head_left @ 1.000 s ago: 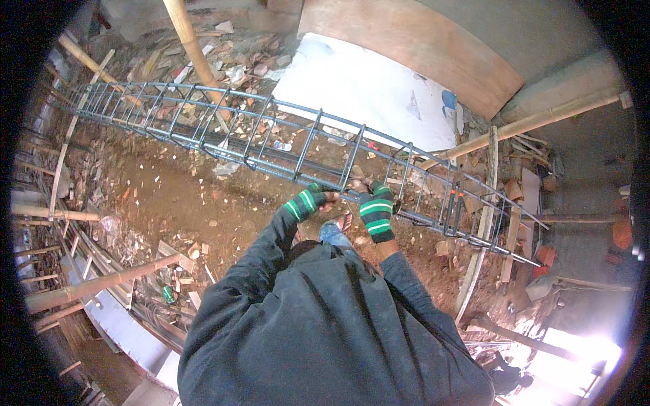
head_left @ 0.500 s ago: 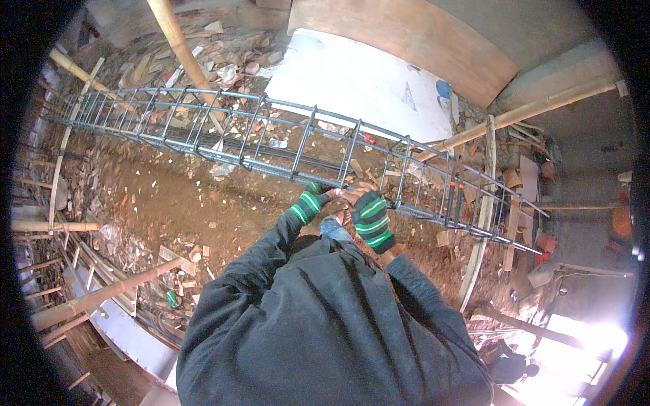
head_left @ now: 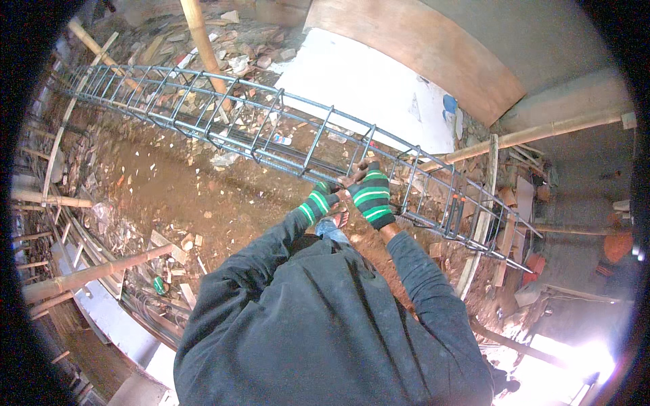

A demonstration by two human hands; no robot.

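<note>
A long cage of steel rebar [head_left: 254, 125] with square stirrups runs across in front of me, from the far left to the right. My left hand [head_left: 323, 195], in a green-and-black striped fingerless glove, is closed against the cage's near lower bar. Beside it my right hand [head_left: 368, 187], gloved alike, bends its fingers over that same bar, close by a stirrup. The fingertips of both hands come close together there. Whatever small thing may lie between them is too small to make out.
Wooden crosspieces [head_left: 485, 223] prop the cage at its ends. Behind it lie a white sheet [head_left: 369, 81] and a curved plywood panel [head_left: 420, 51]. A bamboo pole [head_left: 202, 44] stands at the back left. Rubble [head_left: 250, 57] litters the dirt, and another bamboo pole [head_left: 101, 273] juts in at left.
My right hand has risen and turned, its fingers now farther over the near bar. My left hand stays near the same bar. The view has shifted slightly.
</note>
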